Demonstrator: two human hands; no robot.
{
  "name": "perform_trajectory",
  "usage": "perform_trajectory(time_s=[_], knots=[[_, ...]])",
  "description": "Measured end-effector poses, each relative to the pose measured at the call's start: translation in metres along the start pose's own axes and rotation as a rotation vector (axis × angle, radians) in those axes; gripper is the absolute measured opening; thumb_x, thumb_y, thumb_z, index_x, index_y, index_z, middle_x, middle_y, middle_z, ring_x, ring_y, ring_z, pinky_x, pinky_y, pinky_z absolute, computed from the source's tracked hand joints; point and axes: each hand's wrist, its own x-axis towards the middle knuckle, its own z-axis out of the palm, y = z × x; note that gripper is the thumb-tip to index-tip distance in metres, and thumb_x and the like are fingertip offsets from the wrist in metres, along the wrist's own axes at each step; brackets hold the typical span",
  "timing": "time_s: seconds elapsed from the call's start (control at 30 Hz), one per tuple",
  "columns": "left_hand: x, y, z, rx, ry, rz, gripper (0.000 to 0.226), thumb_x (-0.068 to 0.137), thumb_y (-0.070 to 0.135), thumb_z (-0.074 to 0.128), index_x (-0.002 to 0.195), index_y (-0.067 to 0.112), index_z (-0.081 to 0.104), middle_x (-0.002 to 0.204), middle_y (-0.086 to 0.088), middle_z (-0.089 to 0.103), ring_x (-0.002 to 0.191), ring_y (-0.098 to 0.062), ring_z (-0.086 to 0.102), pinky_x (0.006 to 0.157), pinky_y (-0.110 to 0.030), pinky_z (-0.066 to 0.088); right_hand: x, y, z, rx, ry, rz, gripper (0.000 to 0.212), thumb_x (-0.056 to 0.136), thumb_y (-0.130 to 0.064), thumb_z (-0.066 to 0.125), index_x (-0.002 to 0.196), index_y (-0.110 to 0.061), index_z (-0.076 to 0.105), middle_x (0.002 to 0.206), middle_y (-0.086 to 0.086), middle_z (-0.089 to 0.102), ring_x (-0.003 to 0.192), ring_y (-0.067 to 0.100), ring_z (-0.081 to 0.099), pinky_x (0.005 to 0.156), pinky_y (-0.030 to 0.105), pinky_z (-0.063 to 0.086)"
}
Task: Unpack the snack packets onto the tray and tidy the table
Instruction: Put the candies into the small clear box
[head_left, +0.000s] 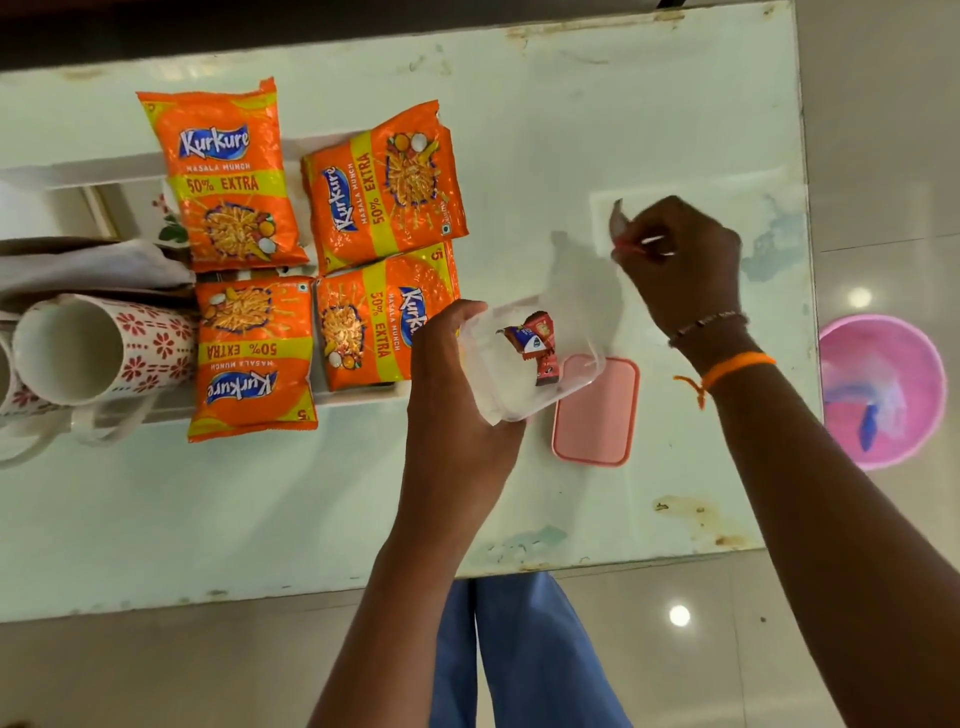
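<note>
Left hand (457, 374) holds clear container (524, 358); right hand (680, 260) pinches wrapper (618, 223).

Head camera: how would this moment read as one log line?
left hand: holds clear box | right hand: pinches wrapper | packets: four on tray

table (597, 119): pale green glass (stained edges) | floor (883, 156): glossy tiles, light glare

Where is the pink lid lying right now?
In the head view, the pink lid lies flat on the table, right of centre, just beyond the clear box held in the left hand.
</note>
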Motion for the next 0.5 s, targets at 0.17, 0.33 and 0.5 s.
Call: perform_trajectory(time_s=[0.17, 0.33, 0.5], knots=[[-0.003, -0.002, 0.001, 0.007, -0.005, 0.005, 0.076, 0.065, 0.01, 0.082, 0.127, 0.019, 0.038, 0.128, 0.001, 0.045, 0.111, 0.001, 0.043, 0.081, 0.003, 0.038, -0.062, -0.027, -0.026, 0.216, 0.095, 0.106, 0.023, 0.08, -0.032, 0.068, 0.083, -0.016, 0.052, 0.072, -0.001, 0.063, 0.062, 0.001, 0.063, 0.053, 0.008, 0.047], [-0.008, -0.002, 0.007, 0.026, -0.033, 0.033, 0.076, 0.065, 0.011, 0.081, 0.126, 0.019, 0.037, 0.123, 0.008, 0.041, 0.104, 0.009, 0.044, 0.079, 0.006, 0.036, -0.108, -0.054, -0.023, 0.295, -0.148, -0.001, 0.023, 0.078, -0.023, 0.069, 0.087, -0.019, 0.048, 0.076, -0.012, 0.061, 0.07, 0.0, 0.063, 0.057, 0.006, 0.05], [-0.015, -0.005, 0.006, -0.011, -0.043, 0.041, 0.077, 0.064, 0.007, 0.081, 0.127, 0.016, 0.038, 0.124, 0.005, 0.043, 0.108, 0.018, 0.044, 0.078, 0.003, 0.039, -0.113, -0.018, -0.019, 0.22, 0.141, 0.195, 0.009, 0.084, -0.006, 0.055, 0.09, -0.011, 0.053, 0.083, 0.003, 0.063, 0.067, 0.013, 0.06, 0.063, 0.02, 0.052]])
